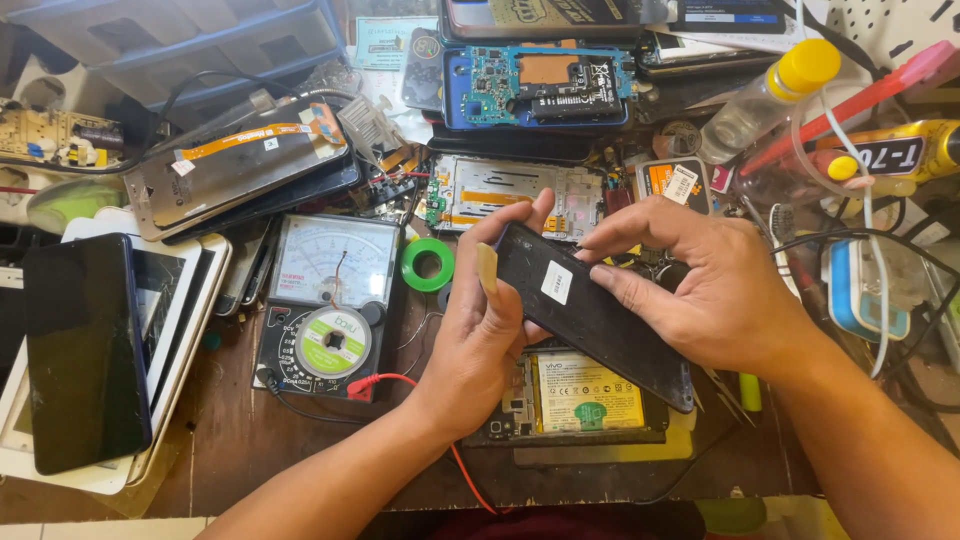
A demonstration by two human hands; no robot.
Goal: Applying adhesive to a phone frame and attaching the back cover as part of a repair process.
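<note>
Left hand [480,330] and right hand [715,285] both gripping black phone back cover [590,315] | cover lifted clear, I see opened phone [575,400] beneath on counter [250,440] | battery untouched.

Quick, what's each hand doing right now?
Left hand: closed on the black phone panel, pinching a small tan pick.
Right hand: closed on the same panel.

Black phone panel [590,310] with white sticker, tilted, held above opened phone [580,395]
</note>
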